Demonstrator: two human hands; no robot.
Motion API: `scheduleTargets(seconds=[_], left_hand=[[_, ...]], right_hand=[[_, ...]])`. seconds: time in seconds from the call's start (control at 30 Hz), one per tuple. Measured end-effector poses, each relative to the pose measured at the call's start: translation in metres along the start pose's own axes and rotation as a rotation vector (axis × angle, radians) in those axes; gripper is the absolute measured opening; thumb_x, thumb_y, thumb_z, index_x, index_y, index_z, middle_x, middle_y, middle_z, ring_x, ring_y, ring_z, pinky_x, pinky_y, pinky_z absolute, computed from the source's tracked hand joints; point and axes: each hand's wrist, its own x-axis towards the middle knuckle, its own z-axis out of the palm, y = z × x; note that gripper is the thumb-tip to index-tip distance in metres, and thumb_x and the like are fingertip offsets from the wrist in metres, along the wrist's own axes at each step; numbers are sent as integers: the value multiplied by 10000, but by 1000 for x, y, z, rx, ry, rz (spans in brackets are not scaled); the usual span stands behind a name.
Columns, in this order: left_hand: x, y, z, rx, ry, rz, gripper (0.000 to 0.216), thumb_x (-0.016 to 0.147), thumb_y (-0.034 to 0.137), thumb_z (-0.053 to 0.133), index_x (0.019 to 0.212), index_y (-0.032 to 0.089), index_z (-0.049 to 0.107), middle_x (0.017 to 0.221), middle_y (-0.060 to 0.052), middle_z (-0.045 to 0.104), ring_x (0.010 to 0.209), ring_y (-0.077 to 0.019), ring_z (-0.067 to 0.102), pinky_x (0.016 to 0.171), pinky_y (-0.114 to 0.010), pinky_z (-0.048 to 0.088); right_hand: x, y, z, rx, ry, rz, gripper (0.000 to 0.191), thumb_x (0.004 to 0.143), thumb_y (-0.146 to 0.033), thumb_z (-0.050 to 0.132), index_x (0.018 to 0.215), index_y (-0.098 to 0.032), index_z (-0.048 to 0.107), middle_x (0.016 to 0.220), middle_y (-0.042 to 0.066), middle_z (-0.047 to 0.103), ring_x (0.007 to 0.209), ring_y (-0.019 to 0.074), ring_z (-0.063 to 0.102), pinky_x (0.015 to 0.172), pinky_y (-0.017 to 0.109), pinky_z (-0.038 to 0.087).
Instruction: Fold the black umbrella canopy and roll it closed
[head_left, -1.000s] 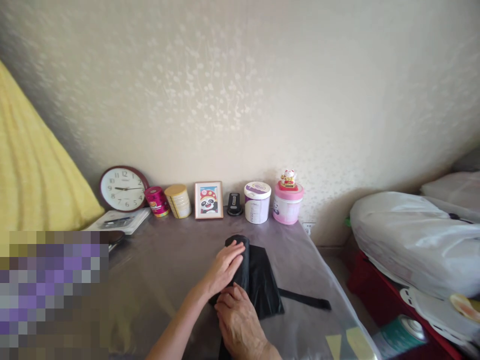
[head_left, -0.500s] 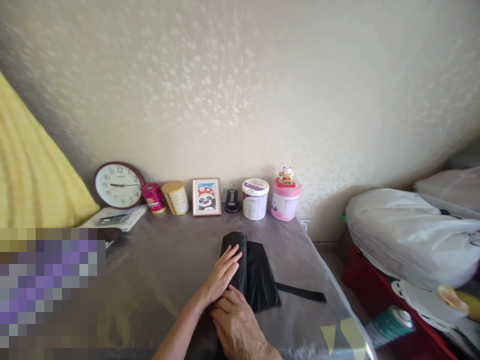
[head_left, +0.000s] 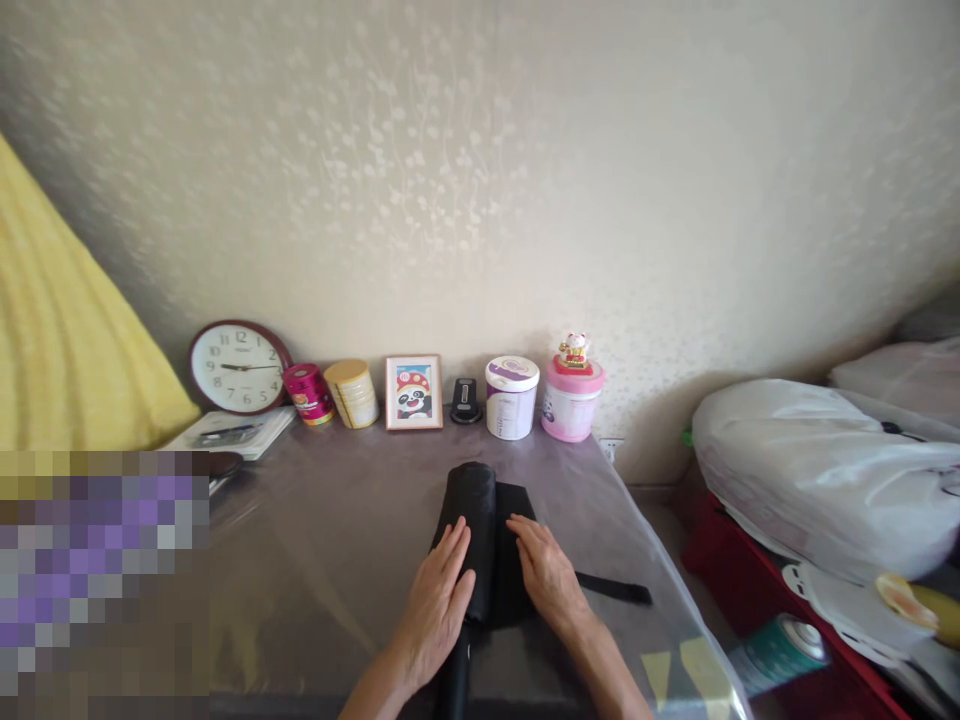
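A black folding umbrella [head_left: 476, 500] lies on the table, its fabric partly rolled and its black handle [head_left: 452, 675] pointing toward me. My left hand [head_left: 433, 605] rests on the left side of the roll with its fingers stretched out. On the right, a loose flap [head_left: 511, 585] of the fabric is spread flat. My right hand [head_left: 551, 570] touches that flap, fingers extended and a little bent, gripping nothing. A black strap [head_left: 615, 588] sticks out to the right from under my right hand.
The table [head_left: 337, 530] has a clear plastic cover. Along the wall stand a clock [head_left: 238, 368], a magenta can [head_left: 309, 395], a yellow-lidded can [head_left: 352, 395], a panda picture [head_left: 414, 395], a white tub [head_left: 512, 400] and a pink tub [head_left: 571, 405]. White bags [head_left: 817, 470] lie at right.
My right hand has moved from the near end of the umbrella, beside my left hand, to the flap on the right. My left hand has slid slightly nearer; the handle now shows.
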Motion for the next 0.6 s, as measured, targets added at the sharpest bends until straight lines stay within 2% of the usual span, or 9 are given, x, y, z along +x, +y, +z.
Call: scheduleTargets(seconds=[0.17,0.27,0.4,0.47,0.53,0.6], left_hand=[[-20,3,12,123,59,37,771,843,345,492,1448,211,34,1518,-105,134,1373,-288,172,1085,-484,272],[-24,-1,19,107,95,7,761,854,305,458,1447,195,-5,1518,-126,122,1370,-281,189,1081,-471,284],[-25,-8,23,41,98,-39,705,876,323,420,1447,211,21,1513,-112,161,1370,-261,195,1089,-460,273],[-26,-9,23,4,96,-49,692,882,329,412,1446,217,28,1513,-101,167,1372,-250,192,1095,-455,264],[-28,-8,22,-35,101,-64,681,884,329,410,1446,222,41,1515,-88,165,1373,-242,190,1103,-450,250],[-29,-7,20,-73,99,-89,671,883,336,414,1446,227,64,1516,-77,165,1373,-242,192,1107,-450,238]], right_hand=[[8,2,11,-179,-191,-30,441,806,-5,380,1174,-140,581,1280,117,545,1223,241,460,986,420,410],[-4,-9,5,-173,-235,-73,399,813,-28,420,1144,-155,602,1256,108,566,1211,247,471,981,424,417],[-32,-34,-20,-62,-308,-133,359,811,-73,477,1110,-208,622,1251,74,574,1208,237,476,993,402,412],[-42,-44,-35,51,-383,-151,315,826,-116,501,1075,-249,641,1198,44,613,1149,218,530,967,360,438],[-47,-46,-47,192,-435,-105,256,875,-182,470,1030,-274,653,1079,14,669,997,171,618,863,272,498],[-46,-37,-52,254,-347,17,257,910,-249,421,1037,-271,642,1010,13,686,909,157,644,805,248,515]])
